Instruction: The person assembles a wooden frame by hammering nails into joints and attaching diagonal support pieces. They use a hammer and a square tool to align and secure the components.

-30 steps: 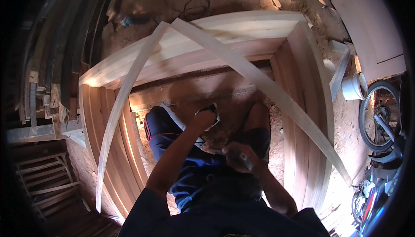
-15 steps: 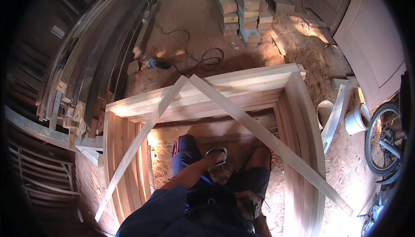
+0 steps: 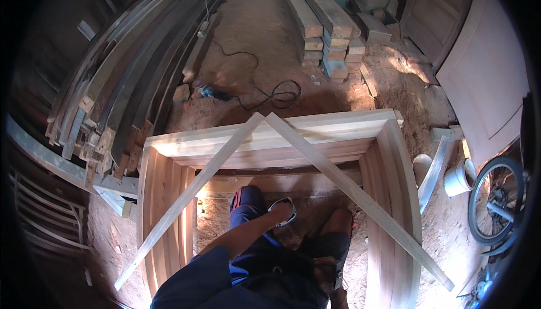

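My left hand (image 3: 280,213) reaches over my knees, its fingers curled around a pale, shiny curved thing (image 3: 292,214) that I cannot make out. Close to my body is my right hand (image 3: 324,269), in shadow beside a small silvery thing (image 3: 339,275); its fingers are not clear. Around my legs stands a stack of wooden frames (image 3: 270,131), with a far side and two long sides. Two slats lie across it like an upside-down V: a left slat (image 3: 189,199) and a right slat (image 3: 358,199), their far ends nearly meeting. Neither hand touches the slats.
Long boards (image 3: 129,72) are piled at the left, above a slatted rack (image 3: 51,210). Thick beams (image 3: 315,10) lie stacked ahead, with a corded power tool (image 3: 213,92) on the dirt floor. A handsaw (image 3: 433,175), white bucket (image 3: 459,178), bicycle wheel (image 3: 496,199) and door panels (image 3: 484,66) are at the right.
The view has tilted up slightly, so the frames and beams sit lower and farther right. My left hand stays over my knees; the slats keep nearly the same layout.
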Motion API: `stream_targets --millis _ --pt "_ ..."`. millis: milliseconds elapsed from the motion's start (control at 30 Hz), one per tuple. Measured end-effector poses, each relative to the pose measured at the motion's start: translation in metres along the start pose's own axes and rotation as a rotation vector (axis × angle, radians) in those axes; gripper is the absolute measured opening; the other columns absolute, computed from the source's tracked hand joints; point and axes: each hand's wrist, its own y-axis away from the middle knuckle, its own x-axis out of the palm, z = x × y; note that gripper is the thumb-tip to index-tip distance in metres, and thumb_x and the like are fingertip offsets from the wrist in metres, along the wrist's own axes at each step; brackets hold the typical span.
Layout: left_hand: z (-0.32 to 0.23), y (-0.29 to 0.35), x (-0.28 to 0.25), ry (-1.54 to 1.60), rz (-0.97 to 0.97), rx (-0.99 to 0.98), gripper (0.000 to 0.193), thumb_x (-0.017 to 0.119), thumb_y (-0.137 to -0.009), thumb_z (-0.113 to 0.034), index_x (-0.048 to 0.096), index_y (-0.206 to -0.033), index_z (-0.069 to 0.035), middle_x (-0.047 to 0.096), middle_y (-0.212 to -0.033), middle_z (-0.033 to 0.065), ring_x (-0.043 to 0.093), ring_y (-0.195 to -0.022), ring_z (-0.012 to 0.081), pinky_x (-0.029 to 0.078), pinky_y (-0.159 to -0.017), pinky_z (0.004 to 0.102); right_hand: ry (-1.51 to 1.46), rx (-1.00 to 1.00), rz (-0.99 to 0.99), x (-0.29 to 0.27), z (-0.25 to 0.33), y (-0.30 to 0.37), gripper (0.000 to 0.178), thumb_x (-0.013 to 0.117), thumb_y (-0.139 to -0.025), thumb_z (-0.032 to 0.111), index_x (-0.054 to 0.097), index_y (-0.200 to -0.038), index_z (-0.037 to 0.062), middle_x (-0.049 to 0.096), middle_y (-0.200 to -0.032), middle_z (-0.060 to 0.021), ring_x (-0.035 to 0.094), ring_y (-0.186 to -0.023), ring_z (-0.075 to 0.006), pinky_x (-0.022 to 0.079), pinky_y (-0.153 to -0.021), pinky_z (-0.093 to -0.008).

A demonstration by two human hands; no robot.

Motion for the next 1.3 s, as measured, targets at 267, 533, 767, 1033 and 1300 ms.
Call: stream_targets --millis 267,533,767,1033,1300 --pt "-0.019 0.119 -0.156 0.735 -0.326 0.162 0.008 0.062 -0.085 0.0 0.064 -0.091 -0.003 0.073 -0.109 0.0192 0.072 -0.101 0.0281 0.06 -0.083 0.0392 -0.006 0.195 -0.038 -0.007 0.034 -0.033 0.03 0.052 -0.104 0.031 0.053 -0.114 0.0032 0.06 -0.092 -0.0096 0.06 -0.083 -0.0162 0.05 -0.076 -0.0289" --pt "0.001 0.176 -0.196 1.806 -0.773 0.553 0.024 0.051 -0.092 0.015 0.05 -0.092 -0.009 0.067 -0.121 0.024 0.069 -0.109 0.0344 0.059 -0.09 0.0428 -0.376 0.089 -0.362 0.023 0.087 -0.067 0.034 0.041 -0.108 0.042 0.046 -0.102 0.0088 0.054 -0.077 -0.009 0.05 -0.066 -0.0145 0.042 -0.061 -0.0276" --pt "0.017 0.192 -0.205 1.873 -0.821 0.494 0.013 0.053 -0.099 0.004 0.049 -0.091 -0.006 0.069 -0.109 0.021 0.071 -0.096 0.0291 0.06 -0.081 0.0383 -0.471 0.181 -0.212 0.044 0.085 -0.055 0.025 0.043 -0.108 0.033 0.047 -0.108 0.0082 0.055 -0.08 -0.0077 0.051 -0.068 -0.0138 0.043 -0.059 -0.0277" --pt "0.05 0.19 -0.28 1.544 -1.104 0.236 0.014 0.057 -0.103 -0.011 0.058 -0.108 0.002 0.07 -0.099 0.0154 0.069 -0.085 0.0186 0.058 -0.077 0.0312 -0.205 0.396 0.357 0.093 0.108 -0.02 0.033 0.053 -0.103 0.005 0.038 -0.132 0.0056 0.058 -0.087 -0.0066 0.06 -0.081 -0.0156 0.051 -0.069 -0.0296" --pt "0.112 0.116 -0.342 0.978 -1.164 0.066 0.024 0.07 -0.095 -0.018 0.07 -0.102 0.005 0.074 -0.098 0.0115 0.069 -0.088 0.0181 0.052 -0.083 0.0315 -0.373 0.494 0.095 0.084 0.105 -0.069 0.046 0.057 -0.1 0.009 0.033 -0.139 0.004 0.053 -0.092 -0.0046 0.054 -0.071 -0.0104 0.047 -0.058 -0.0254"
